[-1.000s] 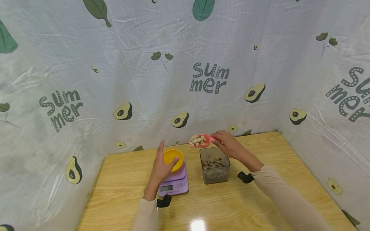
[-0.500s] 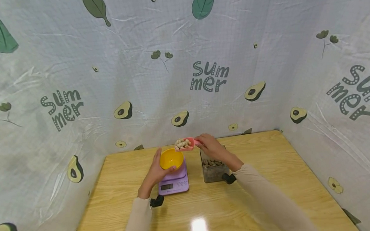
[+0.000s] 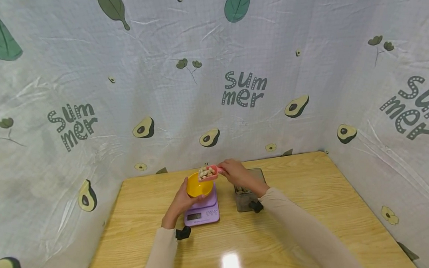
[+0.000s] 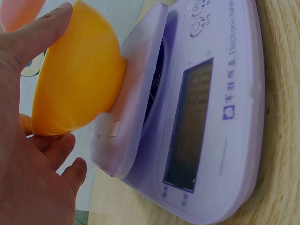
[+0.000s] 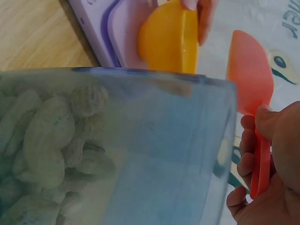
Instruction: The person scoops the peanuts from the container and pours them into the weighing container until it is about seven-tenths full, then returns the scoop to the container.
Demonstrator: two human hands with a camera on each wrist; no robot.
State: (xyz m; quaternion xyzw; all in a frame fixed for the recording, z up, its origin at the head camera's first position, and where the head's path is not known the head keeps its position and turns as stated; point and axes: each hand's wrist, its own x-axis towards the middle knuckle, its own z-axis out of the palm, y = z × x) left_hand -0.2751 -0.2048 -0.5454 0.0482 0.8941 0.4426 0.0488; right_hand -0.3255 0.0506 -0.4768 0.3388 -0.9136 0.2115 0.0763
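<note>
Sleeves point(image 3: 305, 226) in plain beige come in from the bottom edge, each with a black wrist mount point(image 3: 183, 233) near the cuff. Under them lies a light wooden table point(image 3: 125, 238), with a white patch of glare point(image 3: 230, 265) at the near side. A purple kitchen scale point(image 3: 208, 217) sits on the wood, its small display point(image 4: 188, 124) facing the person; the digits are too faint to read surely. Behind the display, the left hand point(image 3: 180, 199) is curved round a yellow bowl point(image 3: 197, 190), thumb on one side and fingers on the other, and the left wrist view shows the bowl's base against the scale's platform point(image 4: 126, 108). To the right of the scale, just beside it, stands a see-through grey box point(image 3: 243, 205) with peanuts point(image 5: 49, 136) inside, partly hidden by the right forearm. Reaching over that box, the right hand point(image 3: 238, 175) grips a pink scoop point(image 3: 213, 172) by its handle, fingers wrapped round it. The scoop carries a heap of peanuts in their shells above the bowl's right far rim. The two hands are near each other but apart. Farthest back hangs a pale sheet point(image 3: 177, 111) printed with avocados, leaves and the word "summer".
</note>
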